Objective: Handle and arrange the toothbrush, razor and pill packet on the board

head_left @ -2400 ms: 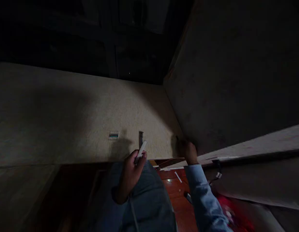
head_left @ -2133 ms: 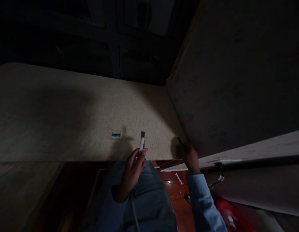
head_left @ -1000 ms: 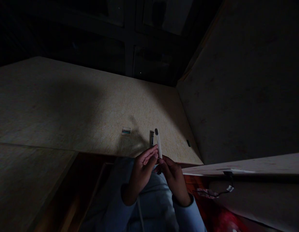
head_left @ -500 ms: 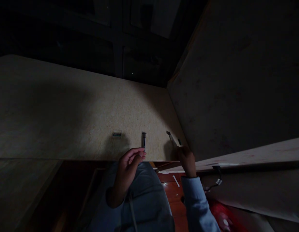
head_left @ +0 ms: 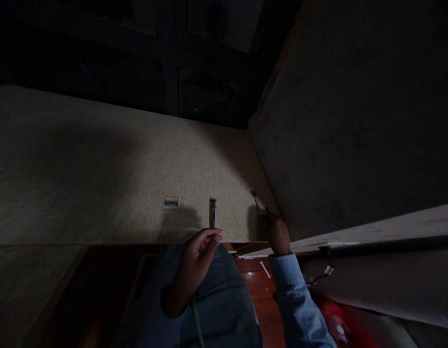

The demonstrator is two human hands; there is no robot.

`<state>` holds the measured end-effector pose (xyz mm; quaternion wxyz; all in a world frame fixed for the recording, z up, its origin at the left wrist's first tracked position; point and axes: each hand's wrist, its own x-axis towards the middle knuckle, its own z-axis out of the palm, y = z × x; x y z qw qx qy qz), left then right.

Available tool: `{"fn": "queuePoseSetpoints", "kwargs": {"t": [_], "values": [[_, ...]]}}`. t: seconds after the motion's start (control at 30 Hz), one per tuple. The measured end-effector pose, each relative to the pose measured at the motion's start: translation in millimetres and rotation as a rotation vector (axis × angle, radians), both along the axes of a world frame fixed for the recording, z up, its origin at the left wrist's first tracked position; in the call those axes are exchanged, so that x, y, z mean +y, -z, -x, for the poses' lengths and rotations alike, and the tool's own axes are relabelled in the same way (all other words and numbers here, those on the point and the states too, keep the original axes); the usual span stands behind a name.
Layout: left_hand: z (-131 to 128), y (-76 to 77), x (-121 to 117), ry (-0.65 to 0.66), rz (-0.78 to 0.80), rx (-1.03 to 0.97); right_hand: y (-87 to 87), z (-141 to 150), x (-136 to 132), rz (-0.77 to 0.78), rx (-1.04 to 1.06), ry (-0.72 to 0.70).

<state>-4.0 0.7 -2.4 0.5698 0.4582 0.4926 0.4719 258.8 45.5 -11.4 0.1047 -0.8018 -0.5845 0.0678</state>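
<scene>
On the tabletop (head_left: 137, 179) lies a razor (head_left: 213, 215) with a dark blue handle, its head pointing away from me. My left hand (head_left: 196, 256) is just below the handle's near end, fingers curled and thumb tip close to the fingertips; I see nothing between them. My right hand (head_left: 279, 235) is at the right end of the table, fingers bent together and pointing down, with what they grip hidden. Beside those fingers a slim, pale-handled, razor-like piece (head_left: 256, 201) reaches away from me. A small clear case (head_left: 171, 201) with a teal strip lies to the left.
A pale wall panel (head_left: 336, 145) borders the table on the right. Dark window panes (head_left: 205, 92) stand behind. Below lie a reddish floor (head_left: 260, 295) with a white strip (head_left: 265, 269), a black cable (head_left: 320, 279) and something red (head_left: 334, 319).
My right hand has moved slightly up and left, now covering most of the small dark green piece. My left hand has shifted slightly down, away from the razor's handle. The view has tilted a little.
</scene>
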Motion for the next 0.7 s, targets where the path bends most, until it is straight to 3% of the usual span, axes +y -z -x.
{"fn": "queuePoseSetpoints", "kwargs": {"t": [0.57,0.7], "values": [[1.6,-2.0,0.4,0.004,0.009,0.027,15.9,-18.0,-9.5,-0.278,0.103,-0.021],[0.5,-2.5,1.2,-0.002,0.013,0.022,16.2,-27.2,-8.3,-0.236,0.063,0.023]]}}
